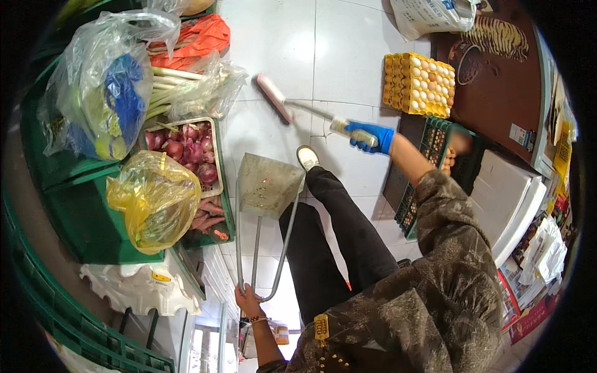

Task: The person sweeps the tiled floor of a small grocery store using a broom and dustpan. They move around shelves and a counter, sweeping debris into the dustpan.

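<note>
A blue glove covers my right hand (371, 136), which grips the handle of a floor squeegee or broom (275, 98). Its pinkish head rests at an angle on the white tiles (275, 28). My bare left hand (249, 300), with a bracelet at the wrist, is closed around the bent metal-tube handle of a dustpan (268, 184). Small bits of debris lie in the dustpan's grey metal pan. The pan is close to my black-trousered legs, and one light shoe (308, 157) shows just beyond it.
At left, green crates hold red onions (191, 149) and sweet potatoes (207, 217), beside leeks (172, 88) and a yellow plastic bag (156, 200). At right stand stacked yellow egg trays (419, 84), a green egg crate (429, 144), a white foam box (503, 200) and a brown table (508, 98).
</note>
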`<action>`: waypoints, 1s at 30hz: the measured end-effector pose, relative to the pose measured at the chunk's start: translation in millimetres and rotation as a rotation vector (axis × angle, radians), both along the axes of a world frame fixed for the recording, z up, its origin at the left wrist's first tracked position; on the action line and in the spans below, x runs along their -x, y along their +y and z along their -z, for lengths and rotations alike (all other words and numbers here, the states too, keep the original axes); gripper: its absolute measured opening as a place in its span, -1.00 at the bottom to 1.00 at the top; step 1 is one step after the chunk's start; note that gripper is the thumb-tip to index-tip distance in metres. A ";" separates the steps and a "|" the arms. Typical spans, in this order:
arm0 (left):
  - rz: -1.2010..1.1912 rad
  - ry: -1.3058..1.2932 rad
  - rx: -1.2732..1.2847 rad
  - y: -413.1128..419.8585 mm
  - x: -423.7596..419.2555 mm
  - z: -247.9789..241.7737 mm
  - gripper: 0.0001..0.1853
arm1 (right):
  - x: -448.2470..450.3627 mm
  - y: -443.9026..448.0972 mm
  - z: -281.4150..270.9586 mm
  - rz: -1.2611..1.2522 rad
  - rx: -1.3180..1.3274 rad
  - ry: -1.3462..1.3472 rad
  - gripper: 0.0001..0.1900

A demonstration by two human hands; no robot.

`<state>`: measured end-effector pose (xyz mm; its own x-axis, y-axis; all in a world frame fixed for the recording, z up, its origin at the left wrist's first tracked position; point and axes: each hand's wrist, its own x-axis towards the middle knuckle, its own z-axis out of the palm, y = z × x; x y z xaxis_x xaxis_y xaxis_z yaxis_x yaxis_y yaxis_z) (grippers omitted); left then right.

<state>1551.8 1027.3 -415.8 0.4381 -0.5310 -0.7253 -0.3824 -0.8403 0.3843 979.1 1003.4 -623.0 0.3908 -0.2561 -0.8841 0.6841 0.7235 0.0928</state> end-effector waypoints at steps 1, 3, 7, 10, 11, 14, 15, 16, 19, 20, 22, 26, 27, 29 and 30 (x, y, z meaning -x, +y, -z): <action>-0.004 -0.001 0.008 -1.6 -1.7 -2.3 -0.69 | 15.4 -13.7 -5.0 -0.016 0.049 0.101 -0.61; 0.014 -0.009 0.010 -5.1 -8.2 -3.7 -0.69 | 42.9 -41.2 -8.1 0.070 0.011 0.236 -0.62; 0.067 -0.014 0.018 -9.5 -10.3 7.2 -0.71 | 44.0 -60.4 0.9 0.093 0.075 0.344 -0.57; 0.074 -0.024 0.025 -13.0 -9.6 14.1 -0.71 | 1.4 -32.7 -30.3 0.204 0.046 0.217 -0.60; 0.072 -0.032 0.022 -13.0 -9.8 12.4 -0.70 | -16.8 -18.3 -37.2 0.251 0.023 0.100 -0.61; 0.088 -0.046 0.025 -10.7 -19.4 10.0 -0.68 | -75.3 5.4 -40.6 0.382 -0.055 -0.331 -0.70; 0.080 -0.040 0.028 -11.8 -17.9 9.7 -0.68 | -90.0 2.0 -35.5 0.368 -0.084 -0.406 -0.74; 0.073 -0.032 0.032 -13.9 -13.1 7.6 -0.68 | -99.1 -3.4 -18.3 0.328 -0.088 -0.483 -0.75; 0.135 -0.019 0.002 -20.5 -3.5 5.3 -0.68 | -105.8 -9.0 59.3 -0.052 0.570 0.069 -0.73; 0.111 -0.016 0.006 -22.4 2.1 5.8 -0.67 | -99.4 -17.5 75.5 -0.080 0.636 0.213 -0.70; 0.116 -0.034 0.026 -19.0 -5.2 -1.6 -0.67 | -77.4 -68.3 57.9 0.224 0.116 -0.171 -0.67; 0.119 0.018 0.027 -24.7 7.5 0.8 -0.67 | -1.8 -123.9 47.1 0.364 0.099 -0.336 -0.73; 0.114 0.014 0.027 -28.0 15.2 3.6 -0.67 | 5.7 -140.3 48.4 0.370 -0.033 -0.227 -0.83; 0.117 0.035 0.038 -36.0 31.3 11.3 -0.66 | 24.1 -162.6 55.9 0.374 0.199 -0.349 -0.72; 0.125 0.054 0.049 -40.9 37.9 15.0 -0.66 | 26.8 -172.2 57.5 0.398 0.241 -0.234 -0.69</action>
<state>1513.9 986.4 -430.8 0.3272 -0.6146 -0.7178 -0.4601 -0.7671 0.4470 952.3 831.2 -680.6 0.4021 -0.6102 -0.6826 0.8913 0.4315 0.1393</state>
